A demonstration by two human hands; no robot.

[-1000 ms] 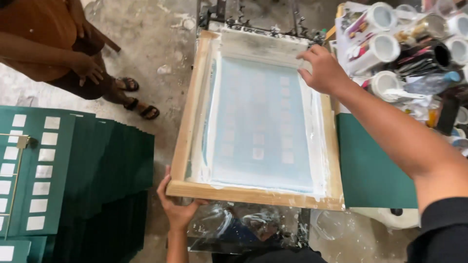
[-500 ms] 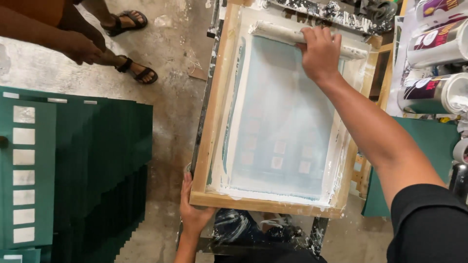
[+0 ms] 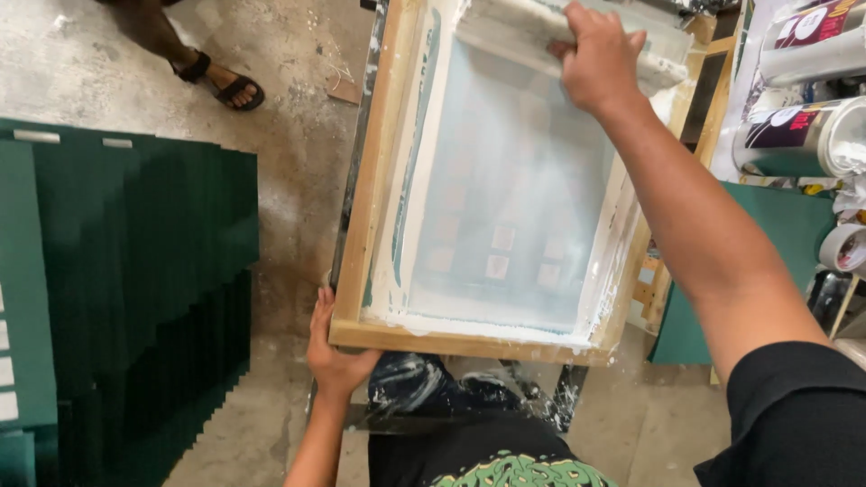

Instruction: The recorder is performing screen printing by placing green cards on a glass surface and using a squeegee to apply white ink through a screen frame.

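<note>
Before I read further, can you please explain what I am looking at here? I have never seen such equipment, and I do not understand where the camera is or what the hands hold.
The camera sits on a person's head and looks down, so both bare arms belong to that person. No machine is at work. In the middle is a wooden frame with a thin pale mesh stretched inside it, smeared with white paste. The left hand holds the frame's near corner. The right hand grips a long, paste-covered bar at the far end of the mesh. Faint small squares show through the mesh. On the left, dark green sheets lie overlapped in rows. On the right are rolls and tape. Another person's sandalled foot stands on the concrete floor.
</note>
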